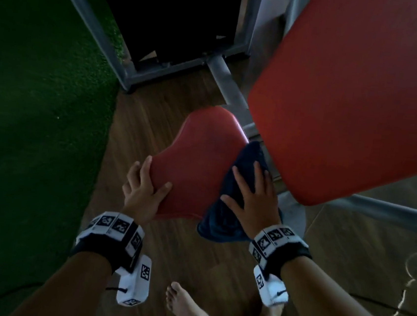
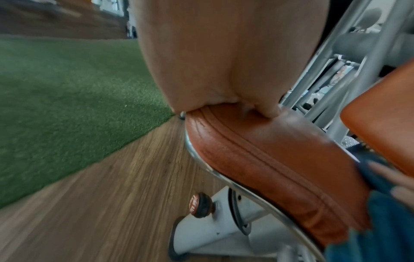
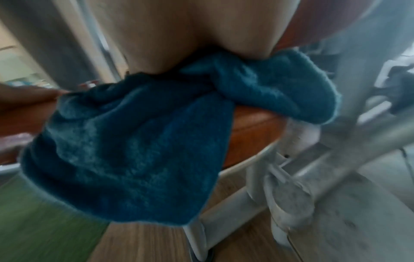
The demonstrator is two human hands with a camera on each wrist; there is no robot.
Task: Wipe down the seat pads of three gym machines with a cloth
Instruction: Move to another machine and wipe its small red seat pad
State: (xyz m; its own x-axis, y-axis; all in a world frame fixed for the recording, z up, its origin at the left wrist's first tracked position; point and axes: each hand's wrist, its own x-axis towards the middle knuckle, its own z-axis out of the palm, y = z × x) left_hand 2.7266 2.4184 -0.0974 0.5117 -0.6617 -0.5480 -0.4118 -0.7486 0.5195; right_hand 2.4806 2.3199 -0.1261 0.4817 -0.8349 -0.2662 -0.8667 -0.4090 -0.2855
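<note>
A red seat pad (image 1: 196, 161) sits low in the middle of the head view, under a large red back pad (image 1: 350, 95). My left hand (image 1: 145, 184) grips the seat's near left corner, thumb on top and fingers curled over the edge; the left wrist view shows the palm (image 2: 224, 62) on the seat's stitched rim (image 2: 268, 159). My right hand (image 1: 249, 195) lies flat with spread fingers on a dark blue cloth (image 1: 221, 223), pressing it onto the seat's right side. Part of the cloth (image 3: 134, 150) hangs over the seat's edge (image 3: 253, 127).
Green turf (image 1: 39, 114) covers the left; wood floor lies under the machine. A black weight stack in a grey frame (image 1: 164, 24) stands behind the seat. A seat post with an adjusting knob (image 2: 199, 205) is underneath. A thin cable (image 1: 410, 282) lies at the right. My bare feet (image 1: 184, 307) stand near the seat.
</note>
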